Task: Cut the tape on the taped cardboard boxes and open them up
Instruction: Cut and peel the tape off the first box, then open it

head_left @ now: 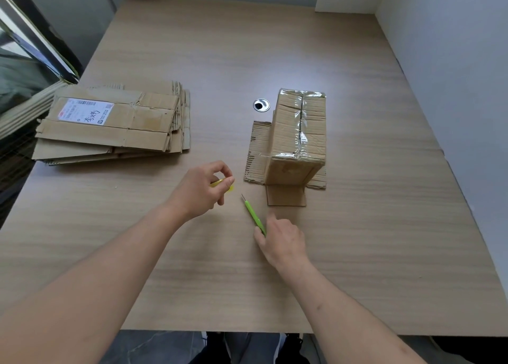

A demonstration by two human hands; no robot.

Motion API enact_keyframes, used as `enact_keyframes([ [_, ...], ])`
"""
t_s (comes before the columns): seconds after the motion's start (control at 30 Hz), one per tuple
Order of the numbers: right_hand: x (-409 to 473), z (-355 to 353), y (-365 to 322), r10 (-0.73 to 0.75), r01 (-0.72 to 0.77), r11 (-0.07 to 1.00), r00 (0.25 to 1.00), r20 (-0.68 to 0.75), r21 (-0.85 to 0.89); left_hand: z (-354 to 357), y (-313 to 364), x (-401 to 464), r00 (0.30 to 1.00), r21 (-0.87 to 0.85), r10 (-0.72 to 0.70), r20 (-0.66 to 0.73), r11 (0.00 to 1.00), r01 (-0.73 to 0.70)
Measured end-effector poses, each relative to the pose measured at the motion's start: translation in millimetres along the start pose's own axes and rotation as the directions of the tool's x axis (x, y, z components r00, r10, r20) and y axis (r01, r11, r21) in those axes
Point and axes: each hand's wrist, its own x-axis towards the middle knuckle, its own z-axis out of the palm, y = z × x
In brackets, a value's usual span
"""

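Far left on worktop (357, 240): stack of flattened cardboard (110, 121), already opened.

Left hand (202, 189), centre-near: fingers curled, grip narrow, pinching small yellow piece (223, 183), likely cutter cap.

Green cutter (254, 215): thin blade exposed, pointing far-left. Right hand (283, 242) grips its near end, fingers closed round handle.

Taped box (298, 138), right of centre, stands on loose cardboard sheet (257, 154), clear tape along top seam uncut.

Step, as judged: cutter uncapped, carry blade to seam. Set cap aside, steady box with left hand clear of cut line, keep blade shallow, draw along seam.

flattened cartons (112, 121) left, taped box (298, 138) right
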Motion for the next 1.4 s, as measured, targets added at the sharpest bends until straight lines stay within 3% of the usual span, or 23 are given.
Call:
enact_keyframes([
  [0.1, 1.7, -10.1, -1.8, 0.0, 0.003, 0.999, 0.998, -0.069, 0.045, -4.0, 5.1, -1.8, 0.999, -0.059, -0.003, 0.042, 0.998, 0.006],
  [0.3, 13.5, -38.4, -14.3, -0.088, 0.214, 0.941, 0.902, -0.422, 0.262, -13.6, 16.7, -1.7, 0.995, -0.125, 0.009, 0.099, 0.992, 0.003],
  [0.57, 39.5, -86.4, -8.1, -0.151, 0.295, 0.949, 0.732, -0.664, 0.109, -28.9, 34.5, 4.6, 0.995, -0.087, 0.026, 0.092, 0.996, -0.018],
  [0.8, 68.1, -108.3, -14.1, -0.003, 0.073, 0.99, 0.856, -0.517, 0.116, -31.5, 43.1, 19.2, 0.995, -0.07, 0.041, 0.094, 0.997, -0.034],
  [1.1, 85.3, -118.4, -19.6, 0.078, -0.042, 0.995, 0.895, -0.439, 0.092, -30.5, 54.0, 38.4, 0.99, -0.173, 0.051, 0.133, 0.984, -0.028],
  [1.17, 81.8, -121.8, -15.9, 0.042, 0.015, 0.992, 0.894, -0.446, 0.123, -32.0, 58.5, 39.3, 0.99, -0.219, 0.047, 0.134, 0.975, -0.017],
  [1.27, 74.0, -123.9, -9.7, -0.074, 0.249, 0.922, 0.865, -0.496, 0.297, -36.6, 64.4, 38.2, 0.99, -0.259, 0.045, 0.13, 0.966, -0.01],
  [1.33, 71.5, -128.3, -9.5, -0.16, 0.381, 0.782, 0.887, -0.433, 0.492, -41.0, 65.7, 37.3, 0.988, -0.275, 0.046, 0.15, 0.961, -0.003],
  [1.4, 70.8, -135.9, -13.3, -0.264, 0.409, 0.631, 0.912, -0.313, 0.659, -45.8, 66.9, 36.9, 0.982, -0.295, 0.058, 0.181, 0.955, -0.002],
])
